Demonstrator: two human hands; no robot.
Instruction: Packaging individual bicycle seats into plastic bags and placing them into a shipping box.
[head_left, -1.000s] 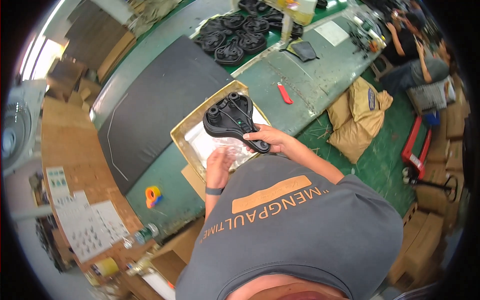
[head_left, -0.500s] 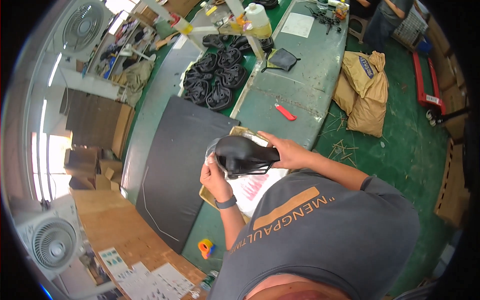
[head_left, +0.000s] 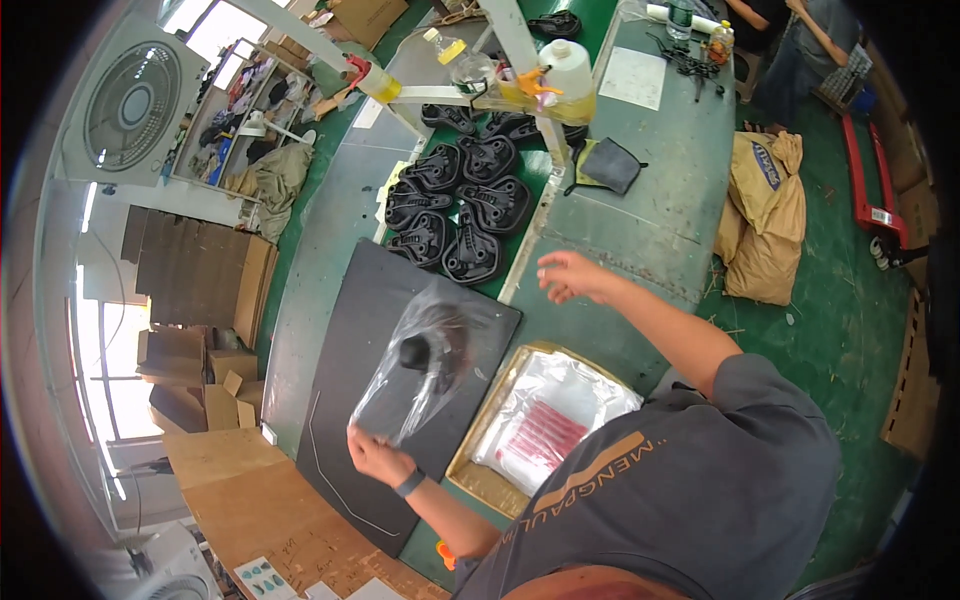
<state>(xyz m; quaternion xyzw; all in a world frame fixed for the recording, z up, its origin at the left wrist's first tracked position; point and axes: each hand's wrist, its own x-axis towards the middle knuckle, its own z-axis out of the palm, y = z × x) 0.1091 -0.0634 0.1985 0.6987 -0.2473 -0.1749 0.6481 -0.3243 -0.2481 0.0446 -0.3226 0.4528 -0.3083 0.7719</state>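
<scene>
A black bicycle saddle [head_left: 416,352] is inside a clear plastic bag [head_left: 400,405] over the dark mat [head_left: 352,375]. My left hand [head_left: 380,458] is closed on the bag's near edge, its fingers pinching the film. Out over the green tabletop, my right hand [head_left: 574,278] is apart from the bag, its fingers loosely bent and spread, with nothing visible in them. Between my arms, near my body, sits a shallow yellowish tray [head_left: 475,478] holding clear plastic bags [head_left: 545,425] with red print.
Several black saddles [head_left: 472,200] lie beyond the mat. Bottles [head_left: 568,85] stand on a white frame there. A dark cloth [head_left: 610,165] and white sheet [head_left: 633,78] lie on the green table [head_left: 655,215]. Brown sacks [head_left: 765,225] rest on the floor at right.
The saddle, earlier between both hands above the tray, is now over the mat inside the bag. My right hand has let go and moved away. The red knife on the table no longer shows.
</scene>
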